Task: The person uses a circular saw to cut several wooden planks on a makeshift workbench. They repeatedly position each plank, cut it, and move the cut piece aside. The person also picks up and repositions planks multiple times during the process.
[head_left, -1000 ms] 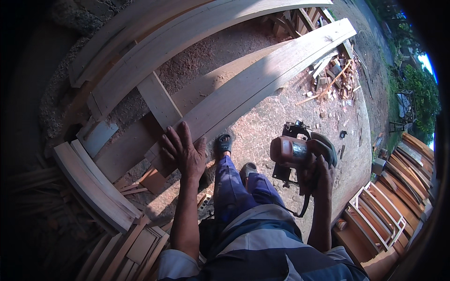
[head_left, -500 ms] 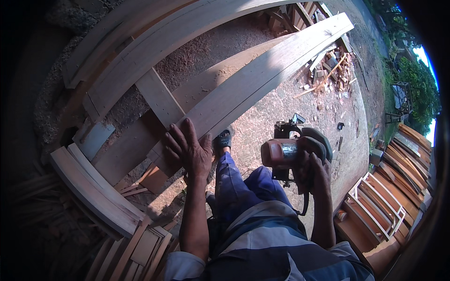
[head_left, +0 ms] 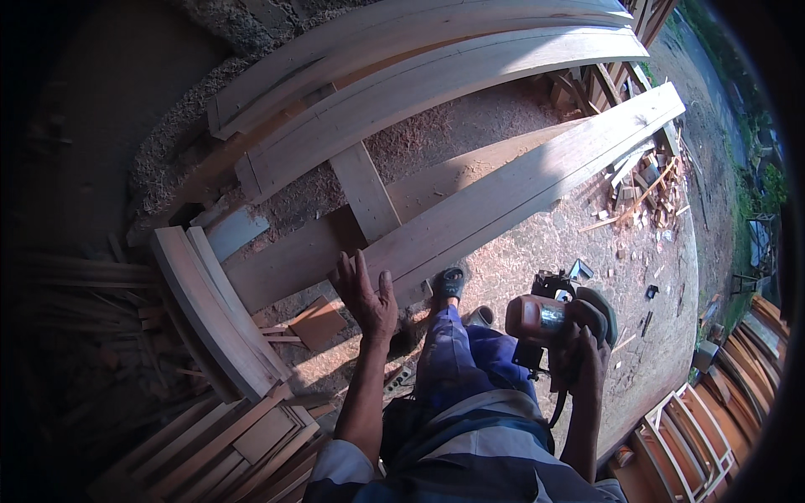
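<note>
My left hand (head_left: 366, 300) is at the near end of a long pale plank (head_left: 520, 189) that carries a dark line along its length. Its fingers are spread, with the fingertips over the plank's edge; whether they press on the wood I cannot tell. On the right, my right hand (head_left: 584, 356) grips the handle of a circular saw (head_left: 537, 318), which has a rounded motor housing and a dark base. The saw is held in front of my right leg, apart from the plank. A dark cord hangs from its near end. The blade is hidden.
Two more long boards (head_left: 444, 84) lie beyond the plank, with a crosspiece (head_left: 365, 189) under it. Curved timbers (head_left: 214, 310) stand at left. Wood offcuts (head_left: 650, 189) are heaped far right, and framed pieces (head_left: 688, 436) lean near right. Shavings cover the ground.
My left hand has turned and shifted toward the plank's near edge, no longer spread flat on its face. The whole view has swung, so the boards appear further right and lower. The saw stays in my right hand.
</note>
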Tool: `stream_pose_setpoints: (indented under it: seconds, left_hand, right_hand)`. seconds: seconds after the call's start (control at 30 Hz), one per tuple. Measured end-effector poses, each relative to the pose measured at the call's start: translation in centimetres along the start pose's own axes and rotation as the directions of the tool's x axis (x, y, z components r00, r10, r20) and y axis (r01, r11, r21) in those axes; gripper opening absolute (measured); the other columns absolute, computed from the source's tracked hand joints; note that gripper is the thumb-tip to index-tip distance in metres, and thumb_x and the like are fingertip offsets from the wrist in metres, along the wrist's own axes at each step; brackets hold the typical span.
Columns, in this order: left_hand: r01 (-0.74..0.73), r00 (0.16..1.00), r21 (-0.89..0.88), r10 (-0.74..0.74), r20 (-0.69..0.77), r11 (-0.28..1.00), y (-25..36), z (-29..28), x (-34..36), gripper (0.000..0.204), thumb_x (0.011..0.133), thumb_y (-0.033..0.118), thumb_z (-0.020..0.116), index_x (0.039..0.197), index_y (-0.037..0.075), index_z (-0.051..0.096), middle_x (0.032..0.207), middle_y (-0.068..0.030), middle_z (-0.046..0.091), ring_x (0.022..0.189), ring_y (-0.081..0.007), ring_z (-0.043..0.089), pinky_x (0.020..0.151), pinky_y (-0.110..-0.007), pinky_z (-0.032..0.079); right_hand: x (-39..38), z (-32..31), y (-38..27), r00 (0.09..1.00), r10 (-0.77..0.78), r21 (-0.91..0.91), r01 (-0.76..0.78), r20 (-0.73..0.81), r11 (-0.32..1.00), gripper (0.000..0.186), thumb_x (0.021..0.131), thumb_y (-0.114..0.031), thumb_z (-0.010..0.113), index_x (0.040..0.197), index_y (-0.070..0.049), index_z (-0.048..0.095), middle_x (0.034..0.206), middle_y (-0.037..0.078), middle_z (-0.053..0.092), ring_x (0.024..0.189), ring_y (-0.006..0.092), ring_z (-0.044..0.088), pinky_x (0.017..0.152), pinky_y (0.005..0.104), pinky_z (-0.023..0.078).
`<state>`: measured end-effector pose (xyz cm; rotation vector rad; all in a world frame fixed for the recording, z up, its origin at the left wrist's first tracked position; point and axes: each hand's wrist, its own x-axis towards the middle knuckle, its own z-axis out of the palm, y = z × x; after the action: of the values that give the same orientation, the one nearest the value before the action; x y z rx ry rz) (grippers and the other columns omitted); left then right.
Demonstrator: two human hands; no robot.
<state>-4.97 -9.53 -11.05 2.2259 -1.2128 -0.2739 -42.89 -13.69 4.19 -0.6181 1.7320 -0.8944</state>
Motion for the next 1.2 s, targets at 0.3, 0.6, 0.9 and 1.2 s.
stream_pose_setpoints:
  seconds: [0.3,0.6,0.9,1.2]
  left_hand:
    - [0.609,0.7,-0.745,-0.625,0.345,0.271,-6.3,1.0,-0.9,0.09,0.103,0.072,0.036,0.151,-0.003,0.043,0.151,-0.0189,0.05,0.138,-0.0302,0.05,0.114,-0.043,0.041]
    - [0.681,0.732,-0.329,-0.609,0.306,0.654,-3.0,6.7,2.1,0.094,0.1,0.077,0.032,0.127,-0.007,0.062,0.104,-0.0254,0.068,0.099,-0.0306,0.065,0.083,-0.048,0.052]
    - [0.535,0.774,-0.758,-0.576,0.263,0.372,-3.6,3.1,-0.8,0.077,0.104,0.062,0.048,0.149,0.001,0.05,0.152,-0.0183,0.052,0.134,-0.032,0.056,0.109,-0.043,0.044]
    - [0.084,0.682,-0.964,-0.691,0.239,-0.251,-12.3,0.6,11.7,0.09,0.097,0.048,0.07,0.164,0.015,0.019,0.168,-0.0182,0.022,0.124,-0.037,0.056,0.11,-0.051,0.044]
  right_hand:
    - [-0.2,-1.6,0.7,0.98,-0.031,-0.052,0.042,0.198,0.998,0.028,0.101,-0.027,0.067,0.111,-0.002,0.067,0.081,0.0,0.068,0.063,0.0046,0.061,0.055,0.0228,0.05]
    - [-3.7,-2.3,-2.7,0.913,-0.139,-0.265,0.253,0.384,0.931,0.026,0.09,-0.015,0.074,0.113,-0.003,0.069,0.086,0.001,0.068,0.072,0.0075,0.062,0.062,0.0263,0.05]
    - [-5.3,-3.1,-4.4,0.816,-0.198,-0.292,0.404,0.543,0.867,0.032,0.086,-0.017,0.078,0.112,0.0,0.069,0.088,0.003,0.069,0.078,0.0087,0.064,0.068,0.027,0.052]
    - [-4.8,-1.0,-4.9,0.768,-0.219,-0.223,0.426,0.602,0.877,0.041,0.082,-0.024,0.079,0.114,0.001,0.069,0.092,0.003,0.071,0.085,0.0093,0.064,0.074,0.0279,0.051]
